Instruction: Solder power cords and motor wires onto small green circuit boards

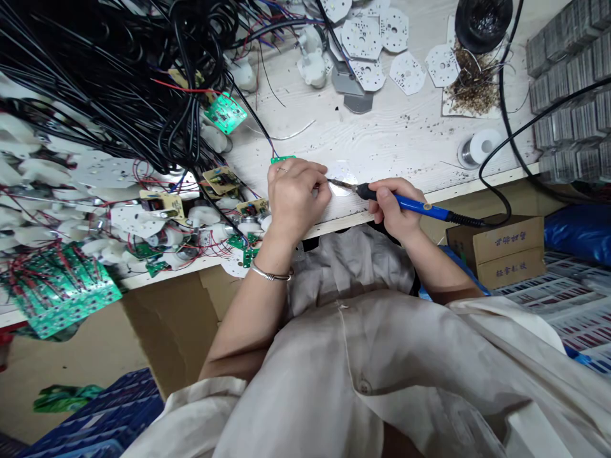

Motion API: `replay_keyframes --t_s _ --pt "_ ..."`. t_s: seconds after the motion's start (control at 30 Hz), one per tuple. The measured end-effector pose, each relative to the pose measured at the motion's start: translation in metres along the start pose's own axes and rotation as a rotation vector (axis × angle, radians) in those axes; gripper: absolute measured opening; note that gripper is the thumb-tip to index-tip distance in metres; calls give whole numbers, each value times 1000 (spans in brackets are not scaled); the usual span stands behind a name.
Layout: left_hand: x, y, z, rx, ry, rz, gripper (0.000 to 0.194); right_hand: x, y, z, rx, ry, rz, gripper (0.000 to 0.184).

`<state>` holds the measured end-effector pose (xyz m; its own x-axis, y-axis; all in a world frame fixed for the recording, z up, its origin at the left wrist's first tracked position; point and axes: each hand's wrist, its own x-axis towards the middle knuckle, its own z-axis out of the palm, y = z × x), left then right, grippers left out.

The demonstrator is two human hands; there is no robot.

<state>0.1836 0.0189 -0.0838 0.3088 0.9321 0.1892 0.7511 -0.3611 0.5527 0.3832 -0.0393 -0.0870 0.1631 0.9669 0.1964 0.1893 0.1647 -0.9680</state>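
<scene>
My right hand (pixel 397 205) is closed around the blue handle of a soldering iron (pixel 422 208), its tip pointing left. That tip reaches the fingertips of my left hand (pixel 296 194), which is curled in a pinch above the table's near edge. What lies between those fingers is hidden. Just beyond the left knuckles, the edge of a small green circuit board (pixel 282 159) shows, with a black cable (pixel 252 117) and thin wires running to it. A pale shiny patch lies on the tabletop under the iron's tip; I cannot make out what it is.
Black cables (pixel 186 83) and white parts crowd the left, near a green board panel (pixel 62 289). White octagonal boards (pixel 363 38) lie at the back. At right are a solder spool (pixel 480 147), a dark round pot (pixel 483 24), stacked grey pieces (pixel 573 83) and the iron's cord (pixel 508 143).
</scene>
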Motion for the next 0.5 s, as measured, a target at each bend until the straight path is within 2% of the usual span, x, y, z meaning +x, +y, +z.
replay_keyframes --t_s 0.13,0.33,0.5 --pt "1 1 0 7 4 6 13 0 -1 0 35 12 -22 30" --pt "0 1 2 27 12 1 12 2 -5 -1 -28 -24 48 39" --pt "0 0 3 36 -3 -13 11 -1 0 1 35 75 56 36"
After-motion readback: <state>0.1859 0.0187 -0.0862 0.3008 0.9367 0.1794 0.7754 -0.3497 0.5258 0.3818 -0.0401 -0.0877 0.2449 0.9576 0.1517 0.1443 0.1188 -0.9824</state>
